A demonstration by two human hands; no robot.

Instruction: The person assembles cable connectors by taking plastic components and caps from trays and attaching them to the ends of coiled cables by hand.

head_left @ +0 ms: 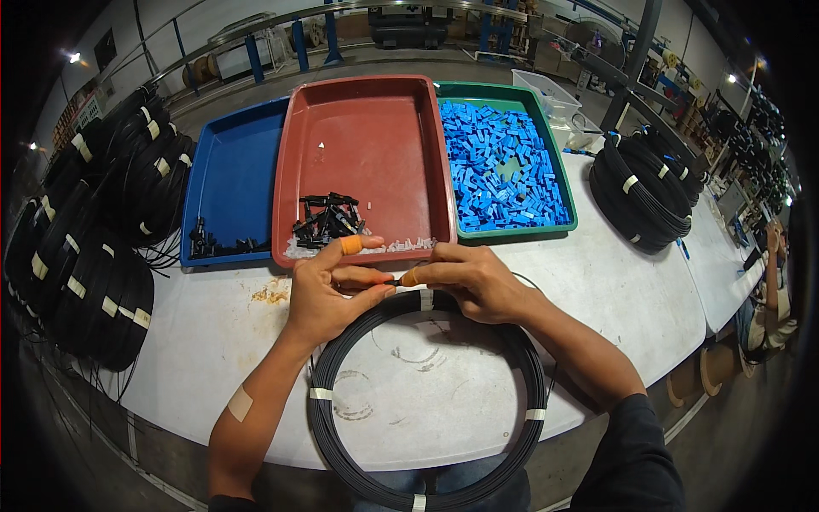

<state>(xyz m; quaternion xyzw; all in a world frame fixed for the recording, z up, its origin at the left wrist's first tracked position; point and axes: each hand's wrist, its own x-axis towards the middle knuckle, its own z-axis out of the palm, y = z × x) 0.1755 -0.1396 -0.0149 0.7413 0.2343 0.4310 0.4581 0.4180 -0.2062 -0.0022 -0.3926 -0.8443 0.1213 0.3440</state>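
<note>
My left hand (335,280) and my right hand (479,283) meet above the table, just in front of the red tray. Between their fingertips is a small black connector piece (392,282), mostly covered by the fingers. My left hand pinches it between thumb and fingers. The right thumb and index finger close on its other side, where the thin black cable seems to enter. Orange tape wraps a finger on each hand. Below them lies a coil of black cable (321,418), bound with white tape and overhanging the near table edge. A loose strand loops past my right wrist.
The red tray (358,162) holds black connector parts and small clear pieces. Left of it, a blue tray (235,175) has several black parts; right, a green tray (559,183) holds blue clips. Cable coils (98,290) stack at left, more (640,192) at right. Another person's arm (772,277) shows far right.
</note>
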